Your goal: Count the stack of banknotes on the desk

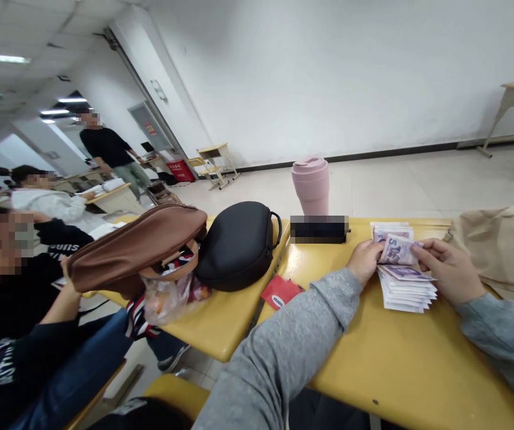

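Between my two hands is a purple banknote (397, 249) marked with a 5, raised over a fanned stack of banknotes (406, 292) on the yellow desk (350, 352). My left hand (365, 261) pinches the note's left side. At its right edge, the thumb and fingers of my right hand (451, 270) are closed on it. More banknotes (393, 230) show just behind the raised one. Part of the stack's upper end is covered by the note.
A pink cup (311, 185) and a dark, blurred-out object (318, 230) are at the desk's far edge. Left are a red packet (281, 291), a black case (239, 248) and a brown bag (140, 245) beside a seated person. A beige bag (502, 245) lies right.
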Demonstrator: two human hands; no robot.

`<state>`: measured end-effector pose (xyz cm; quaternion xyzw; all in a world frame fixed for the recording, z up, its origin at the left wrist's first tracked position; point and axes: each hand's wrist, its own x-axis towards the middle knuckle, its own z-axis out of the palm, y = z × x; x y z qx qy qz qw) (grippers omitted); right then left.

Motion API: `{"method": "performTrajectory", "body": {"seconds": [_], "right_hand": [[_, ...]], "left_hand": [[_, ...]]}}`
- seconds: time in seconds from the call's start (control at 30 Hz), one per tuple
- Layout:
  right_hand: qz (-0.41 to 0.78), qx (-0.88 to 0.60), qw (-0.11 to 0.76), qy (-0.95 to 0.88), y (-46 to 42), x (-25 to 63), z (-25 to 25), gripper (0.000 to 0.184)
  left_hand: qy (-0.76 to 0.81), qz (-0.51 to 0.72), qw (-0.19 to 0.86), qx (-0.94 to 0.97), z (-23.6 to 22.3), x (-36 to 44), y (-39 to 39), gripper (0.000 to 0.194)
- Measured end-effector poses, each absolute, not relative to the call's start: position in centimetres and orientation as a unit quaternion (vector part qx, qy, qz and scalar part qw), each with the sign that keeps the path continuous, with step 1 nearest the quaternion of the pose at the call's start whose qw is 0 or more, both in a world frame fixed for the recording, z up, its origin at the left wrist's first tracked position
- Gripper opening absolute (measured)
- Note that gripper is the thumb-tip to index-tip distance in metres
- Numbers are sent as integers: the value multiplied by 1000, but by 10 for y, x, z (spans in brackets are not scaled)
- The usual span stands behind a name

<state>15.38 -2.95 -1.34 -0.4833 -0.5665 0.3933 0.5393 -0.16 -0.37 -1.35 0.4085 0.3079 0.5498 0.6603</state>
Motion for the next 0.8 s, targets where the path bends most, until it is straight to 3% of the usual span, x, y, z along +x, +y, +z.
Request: {"method": "performTrajectory", "body": {"seconds": [0.8], "right_hand": [[392, -436, 581, -565, -37, 145, 10, 31]], "left_hand": [[309, 567, 657, 388, -12, 0, 4, 25]]}}
